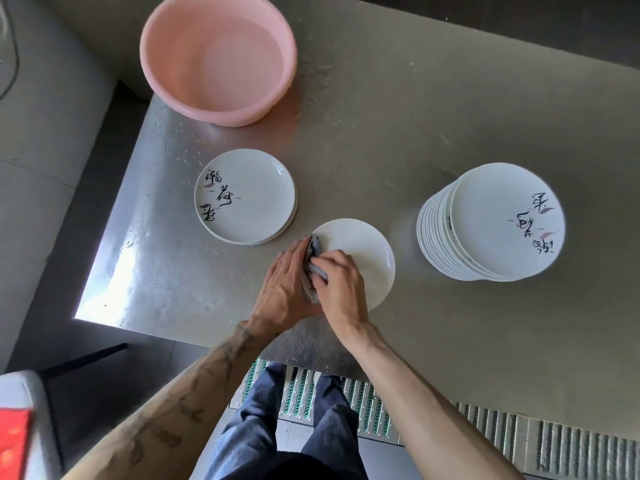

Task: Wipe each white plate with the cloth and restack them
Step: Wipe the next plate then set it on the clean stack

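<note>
Your left grip [284,282] lies flat, fingers straight, against grey cloth [313,251] at left rim of white plate [367,251]. Beside it, your right grip [341,285] curls round cloth, pressing it onto plate, mid-counter [381,150]. Short stack [246,195] just left, tall stack [491,223] right.

Brushed steel counter [381,133], scuffed, with bright glare on the front-left corner. Four items on it. Pink plastic basin [166,81] at back left, standing just inside the left edge. Short stack [252,202] of white plates left of centre, black brush lettering on the top one. Tall stack [498,220] of the same plates at right, leaning slightly, lettering on top too. Single plate [367,251] between the stacks, nearer the front edge, plain white face showing, partly covered. Can't tell if it sits flat on the counter or is lifted.
</note>
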Tool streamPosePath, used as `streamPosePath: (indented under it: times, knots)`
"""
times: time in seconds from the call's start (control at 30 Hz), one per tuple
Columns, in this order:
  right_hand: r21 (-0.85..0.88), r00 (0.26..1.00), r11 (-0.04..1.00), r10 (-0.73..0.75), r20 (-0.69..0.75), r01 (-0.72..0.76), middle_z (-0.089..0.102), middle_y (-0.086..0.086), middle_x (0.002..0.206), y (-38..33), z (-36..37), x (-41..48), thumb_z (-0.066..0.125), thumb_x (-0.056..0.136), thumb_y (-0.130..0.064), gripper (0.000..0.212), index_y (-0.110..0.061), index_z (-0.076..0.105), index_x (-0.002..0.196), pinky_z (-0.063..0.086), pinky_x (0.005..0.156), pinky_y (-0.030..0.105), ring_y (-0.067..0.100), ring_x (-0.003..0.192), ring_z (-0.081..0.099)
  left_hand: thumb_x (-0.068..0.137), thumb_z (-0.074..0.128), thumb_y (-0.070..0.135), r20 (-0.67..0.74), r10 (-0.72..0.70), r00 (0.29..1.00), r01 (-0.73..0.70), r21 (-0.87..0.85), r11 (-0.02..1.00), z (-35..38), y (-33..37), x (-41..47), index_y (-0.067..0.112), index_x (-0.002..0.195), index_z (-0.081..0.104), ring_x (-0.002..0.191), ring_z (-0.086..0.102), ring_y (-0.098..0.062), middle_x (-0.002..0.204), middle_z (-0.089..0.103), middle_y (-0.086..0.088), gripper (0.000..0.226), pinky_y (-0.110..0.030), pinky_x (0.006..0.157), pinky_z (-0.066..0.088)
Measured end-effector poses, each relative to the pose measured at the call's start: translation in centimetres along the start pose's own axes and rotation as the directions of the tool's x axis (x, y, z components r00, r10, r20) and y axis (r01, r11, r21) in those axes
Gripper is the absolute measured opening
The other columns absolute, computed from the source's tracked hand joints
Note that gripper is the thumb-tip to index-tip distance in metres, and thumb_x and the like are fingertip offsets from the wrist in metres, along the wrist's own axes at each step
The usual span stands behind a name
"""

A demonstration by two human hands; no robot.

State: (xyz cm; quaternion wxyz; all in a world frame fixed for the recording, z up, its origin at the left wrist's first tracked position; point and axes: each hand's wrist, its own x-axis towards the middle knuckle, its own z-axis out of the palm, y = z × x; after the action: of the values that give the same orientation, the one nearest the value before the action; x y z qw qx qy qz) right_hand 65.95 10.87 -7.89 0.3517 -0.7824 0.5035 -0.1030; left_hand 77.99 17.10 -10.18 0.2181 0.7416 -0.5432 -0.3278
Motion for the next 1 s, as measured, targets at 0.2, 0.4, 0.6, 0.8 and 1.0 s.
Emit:
streamPosePath:
  times: [0.2,0.4,0.6,0.8,1.0]
  knots:
    - [0.023,0.996,0.997,0.074,-0.05,-0.073,0.066,-0.005,0.113,0.0,0.2,1.2,0.074,0.089,-0.014,0.029,-0.017,0.075,0.117,0.05,0.096,0.03,0.015,0.103,0.06,0.058,0.093,0.056,-0.006,-0.001,1.0,0.001,0.034,0.999,0.3,-0.1,-0.2,-0.001,0.157,0.026,0.151,0.033,-0.027,0.161,0.036,-0.014,0.133,-0.053,0.121,0.03]
    - [0.06,0.999,0.997,0.044,0.007,-0.044,0.067,-0.006,0.111,0.9,-0.5,0.4,0.076,0.087,-0.012,0.028,-0.017,0.077,0.115,0.049,0.095,0.025,0.013,0.102,0.062,0.057,0.09,0.062,0.003,-0.012,1.0,0.012,0.053,0.999,0.5,-0.1,-0.1,0.0,0.158,0.024,0.151,0.032,-0.025,0.162,0.035,-0.012,0.136,-0.052,0.122,0.028]
    - [0.056,0.998,0.998,-0.015,0.053,0.012,0.067,-0.004,0.112,0.1,-0.2,0.3,0.075,0.087,-0.011,0.029,-0.017,0.077,0.115,0.051,0.096,0.029,0.015,0.102,0.062,0.064,0.084,0.061,-0.021,-0.021,1.0,0.022,0.048,0.999,0.7,-0.2,-0.2,-0.001,0.158,0.024,0.15,0.034,-0.028,0.161,0.037,-0.015,0.127,-0.053,0.12,0.031]
    - [-0.188,0.995,0.981,-0.067,-0.068,0.053,0.068,0.004,0.106,3.9,-5.0,3.0,0.071,0.09,-0.009,0.022,-0.01,0.077,0.111,0.052,0.084,0.038,0.027,0.097,0.058,0.055,0.078,0.079,0.034,-0.047,0.998,0.046,0.038,0.998,0.5,-0.2,-0.1,0.012,0.163,0.011,0.153,0.024,-0.022,0.166,0.026,-0.008,0.144,-0.044,0.127,0.019]
    - [-0.271,0.978,0.959,0.028,-0.205,-0.084,0.066,0.01,0.105,5.6,-5.7,1.1,0.07,0.085,0.003,0.026,-0.006,0.075,0.108,0.052,0.087,0.038,0.032,0.096,0.06,0.057,0.078,0.079,0.037,-0.041,0.998,0.04,0.048,0.998,0.6,-0.3,-0.1,0.013,0.163,0.011,0.153,0.024,-0.023,0.167,0.024,-0.008,0.142,-0.045,0.127,0.018]
